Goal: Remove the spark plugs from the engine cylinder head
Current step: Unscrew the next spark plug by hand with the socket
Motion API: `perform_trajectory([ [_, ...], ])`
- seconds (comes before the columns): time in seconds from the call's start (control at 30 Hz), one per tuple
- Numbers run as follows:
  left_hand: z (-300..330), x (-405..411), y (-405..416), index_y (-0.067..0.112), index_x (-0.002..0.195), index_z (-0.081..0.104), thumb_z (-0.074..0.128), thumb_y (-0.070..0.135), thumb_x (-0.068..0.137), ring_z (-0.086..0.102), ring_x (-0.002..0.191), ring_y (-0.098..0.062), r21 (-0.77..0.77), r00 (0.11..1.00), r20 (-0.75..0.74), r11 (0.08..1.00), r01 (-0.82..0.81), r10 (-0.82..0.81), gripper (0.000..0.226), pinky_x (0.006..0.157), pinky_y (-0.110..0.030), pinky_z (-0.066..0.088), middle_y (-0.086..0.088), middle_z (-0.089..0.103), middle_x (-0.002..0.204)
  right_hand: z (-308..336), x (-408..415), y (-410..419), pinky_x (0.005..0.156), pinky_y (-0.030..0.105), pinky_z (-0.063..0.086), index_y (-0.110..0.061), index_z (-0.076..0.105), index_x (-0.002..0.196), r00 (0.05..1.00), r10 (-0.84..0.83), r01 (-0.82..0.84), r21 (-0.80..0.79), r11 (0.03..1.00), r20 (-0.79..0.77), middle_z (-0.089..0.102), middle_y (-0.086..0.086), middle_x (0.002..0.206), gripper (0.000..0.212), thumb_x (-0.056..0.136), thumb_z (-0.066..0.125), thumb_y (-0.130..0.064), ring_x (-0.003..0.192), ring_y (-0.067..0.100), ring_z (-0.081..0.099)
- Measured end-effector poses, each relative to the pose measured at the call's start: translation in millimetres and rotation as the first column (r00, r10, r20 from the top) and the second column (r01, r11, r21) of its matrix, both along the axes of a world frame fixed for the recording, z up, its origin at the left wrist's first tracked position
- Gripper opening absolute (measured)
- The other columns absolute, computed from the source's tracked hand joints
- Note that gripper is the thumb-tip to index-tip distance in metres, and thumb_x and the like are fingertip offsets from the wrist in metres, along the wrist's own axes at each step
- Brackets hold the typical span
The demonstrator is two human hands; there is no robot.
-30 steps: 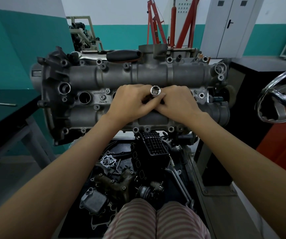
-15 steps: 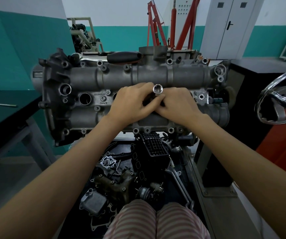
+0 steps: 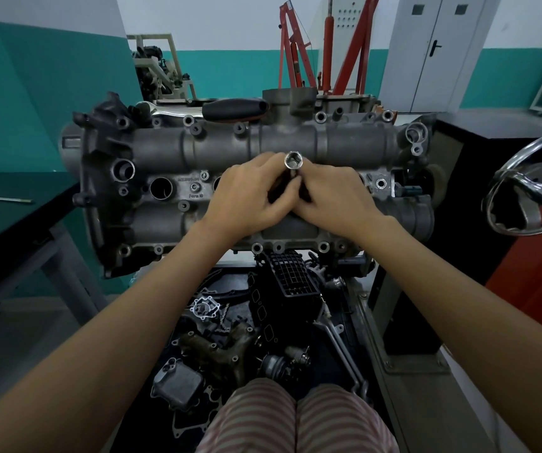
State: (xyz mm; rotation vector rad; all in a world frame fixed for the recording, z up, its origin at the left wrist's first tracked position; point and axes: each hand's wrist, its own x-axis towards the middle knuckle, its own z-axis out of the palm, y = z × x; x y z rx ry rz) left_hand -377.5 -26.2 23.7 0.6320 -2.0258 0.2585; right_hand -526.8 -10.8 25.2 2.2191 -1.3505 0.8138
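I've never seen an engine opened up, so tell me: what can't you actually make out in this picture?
Head view:
- Lower end of the socket: hidden by the left hand and right hand.
- Any spark plug: none visible; the open well in the cylinder head is dark inside.
- Black-handled tool: its far end sits behind the head.

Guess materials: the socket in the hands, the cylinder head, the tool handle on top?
Socket: likely chromed steel; bright mirror shine. Cylinder head: looks like cast aluminium; dull grey, rough matte skin. Tool handle: probably rubber or plastic; black, matte, soft highlights.
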Motion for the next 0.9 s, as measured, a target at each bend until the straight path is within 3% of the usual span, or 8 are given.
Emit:
perform_trajectory([
  [0.1, 0.5, -0.2, 1.2, 0.003, 0.08, 0.055, 0.047, 0.025, 0.084, 0.054, 0.056, -0.03, -0.009, 1.0, 0.009, 1.0, -0.016, 0.017, 0.024, 0.052, -0.026, 0.033, -0.008, 0.057, 0.072, 1.7, 0.7, 1.2, 0.055, 0.032, 0.035, -0.008, 0.054, 0.106, 1.0, -0.01, 0.01, 0.001, 1.0, 0.018, 0.066, 0.005, 0.082, 0.045, 0.081, 0.039, -0.042, 0.074, 0.029, 0.061],
  [0.27, -0.3, 1.1, -2.3, 0.003, 0.065, 0.06, 0.049, 0.033, 0.088, 0.052, 0.047, -0.025, 0.008, 0.999, 0.038, 1.0, -0.012, 0.012, 0.039, 0.044, -0.028, 0.036, -0.006, 0.056, 0.053, 1.8, 0.0, 2.3, 0.056, 0.032, 0.034, -0.01, 0.064, 0.078, 0.997, -0.03, 0.027, 0.041, 0.999, 0.067, 0.065, 0.012, 0.069, 0.026, 0.086, 0.054, -0.033, 0.069, 0.033, 0.06],
  [0.33, -0.5, 1.2, -2.0, 0.005, 0.064, 0.053, 0.05, 0.032, 0.088, 0.046, 0.046, -0.02, 0.019, 1.0, 0.03, 1.0, 0.008, -0.009, 0.036, 0.046, -0.026, 0.031, -0.001, 0.05, 0.053, 1.3, 0.3, 1.5, 0.055, 0.032, 0.033, -0.009, 0.063, 0.077, 0.998, -0.03, 0.028, 0.042, 0.999, 0.052, 0.065, 0.013, 0.071, 0.025, 0.086, 0.054, -0.031, 0.069, 0.035, 0.06],
  [0.43, 0.4, 0.8, 1.2, 0.015, 0.071, 0.039, 0.047, 0.032, 0.087, 0.04, 0.049, -0.017, 0.057, 0.999, 0.023, 0.998, 0.022, -0.023, 0.025, 0.049, -0.024, 0.027, 0.008, 0.041, 0.061, 0.6, 1.2, 1.6, 0.053, 0.03, 0.029, -0.011, 0.052, 0.083, 1.0, -0.016, 0.015, 0.043, 0.999, 0.023, 0.064, 0.007, 0.075, 0.025, 0.085, 0.053, -0.036, 0.068, 0.03, 0.06],
  [0.53, 0.8, -0.3, 2.0, 0.018, 0.074, 0.035, 0.045, 0.031, 0.087, 0.042, 0.05, -0.018, 0.064, 0.999, 0.031, 0.998, 0.017, -0.019, 0.021, 0.05, -0.024, 0.027, 0.009, 0.041, 0.063, 1.4, 1.9, 4.2, 0.051, 0.028, 0.025, -0.017, 0.036, 0.082, 0.998, 0.014, -0.016, 0.041, 0.999, 0.066, 0.061, 0.004, 0.072, 0.028, 0.081, 0.055, -0.038, 0.063, 0.028, 0.059],
  [0.7, -1.8, 1.0, -3.5, 0.01, 0.066, 0.061, 0.053, 0.033, 0.087, 0.047, 0.046, -0.017, 0.033, 1.0, 0.009, 0.999, -0.002, 0.002, 0.033, 0.051, -0.023, 0.03, -0.004, 0.057, 0.053, 0.2, 0.0, 1.1, 0.053, 0.027, 0.031, -0.015, 0.064, 0.085, 0.998, -0.058, 0.058, 0.034, 0.998, 0.013, 0.066, 0.001, 0.07, 0.038, 0.082, 0.046, -0.048, 0.067, 0.021, 0.061],
  [0.8, -1.0, 0.8, -2.4, 0.02, 0.061, 0.044, 0.053, 0.036, 0.087, 0.038, 0.046, -0.012, 0.029, 1.0, 0.012, 0.999, 0.013, -0.014, 0.031, 0.05, -0.023, 0.027, 0.004, 0.045, 0.05, 0.1, -1.1, 0.8, 0.056, 0.029, 0.031, -0.012, 0.066, 0.083, 0.999, -0.042, 0.041, 0.039, 0.998, 0.026, 0.067, 0.007, 0.073, 0.032, 0.086, 0.05, -0.04, 0.07, 0.027, 0.061],
  [0.9, -0.3, 0.3, 0.4, 0.012, 0.067, 0.042, 0.048, 0.035, 0.086, 0.04, 0.047, -0.017, 0.046, 1.0, 0.019, 0.999, 0.002, -0.003, 0.031, 0.049, -0.024, 0.027, 0.008, 0.041, 0.056, -0.5, 0.2, 0.2, 0.057, 0.032, 0.033, -0.009, 0.06, 0.093, 0.999, -0.031, 0.031, 0.011, 0.999, -0.018, 0.067, 0.007, 0.082, 0.032, 0.087, 0.047, -0.037, 0.076, 0.03, 0.061],
])
